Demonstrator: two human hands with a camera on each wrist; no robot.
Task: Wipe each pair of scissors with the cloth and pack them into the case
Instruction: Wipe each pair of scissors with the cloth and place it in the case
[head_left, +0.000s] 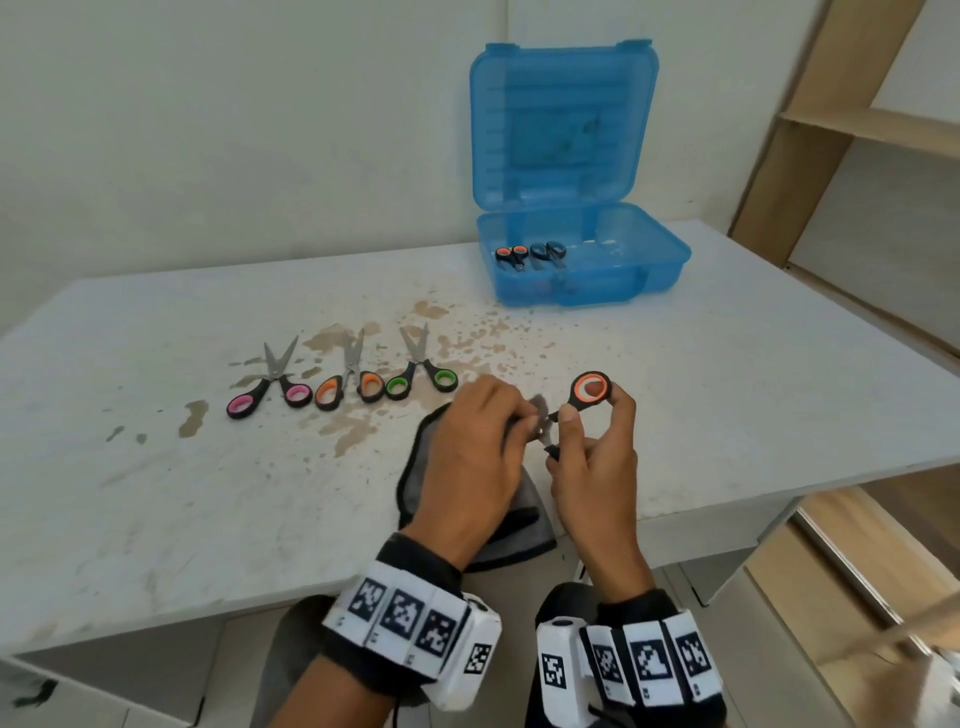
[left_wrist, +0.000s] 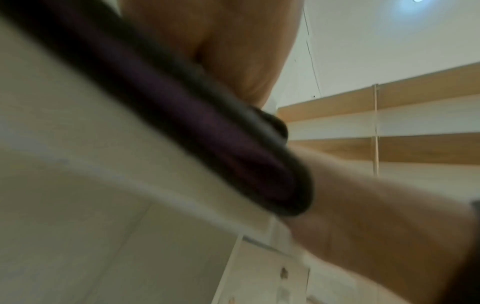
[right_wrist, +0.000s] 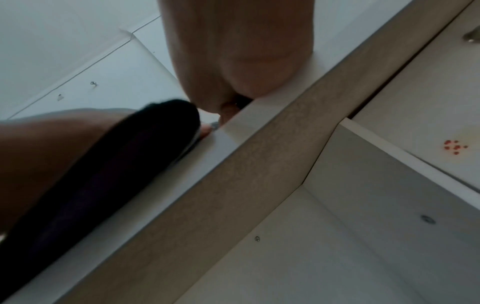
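My right hand (head_left: 587, 441) grips a pair of scissors with black and orange handles (head_left: 591, 389), one ring held up. My left hand (head_left: 483, 441) holds the grey cloth (head_left: 415, 467) bunched round their blades, which are mostly hidden. Three more pairs lie in a row on the table: pink-handled (head_left: 267, 387), orange-handled (head_left: 348, 382) and green-handled (head_left: 421, 371). The open blue case (head_left: 576, 260) stands at the back right with two pairs of scissors (head_left: 530, 254) inside. Both wrist views are blurred and show only palms, the dark cloth (left_wrist: 221, 133) and the table edge (right_wrist: 259, 154).
The white table (head_left: 156, 467) is stained brown around the row of scissors. Wooden shelves (head_left: 857, 130) stand to the right. The table's front edge runs just under my wrists.
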